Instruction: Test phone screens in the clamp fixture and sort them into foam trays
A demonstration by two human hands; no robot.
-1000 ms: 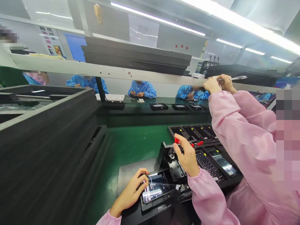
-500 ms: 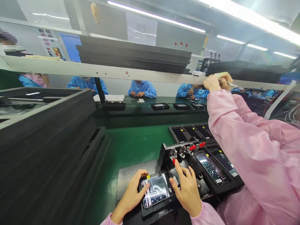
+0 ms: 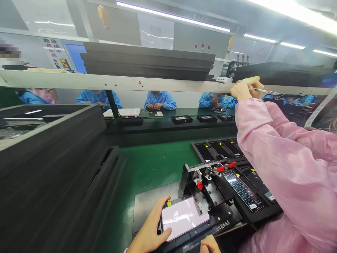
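A phone with a pale pink screen lies in a black clamp fixture with red-tipped toggle clamps. My left hand rests at the phone's left end, thumb on its near corner and fingers along the far side, spread around the edge. At the bottom edge of the view my right hand is partly visible, fingers curled, in front of the fixture; what it holds, if anything, is hidden. A red clamp handle hangs down just above the phone's right end.
To the right, a phone with a grid on its screen lies in a black tray. Behind it stands a tray of dark phones. A co-worker's pink sleeves reach across from the right. Black foam bins fill the left.
My right hand has left the red clamp handle and dropped toward the bottom edge. The phone's screen has turned from a dark, mixed picture to plain pale pink.
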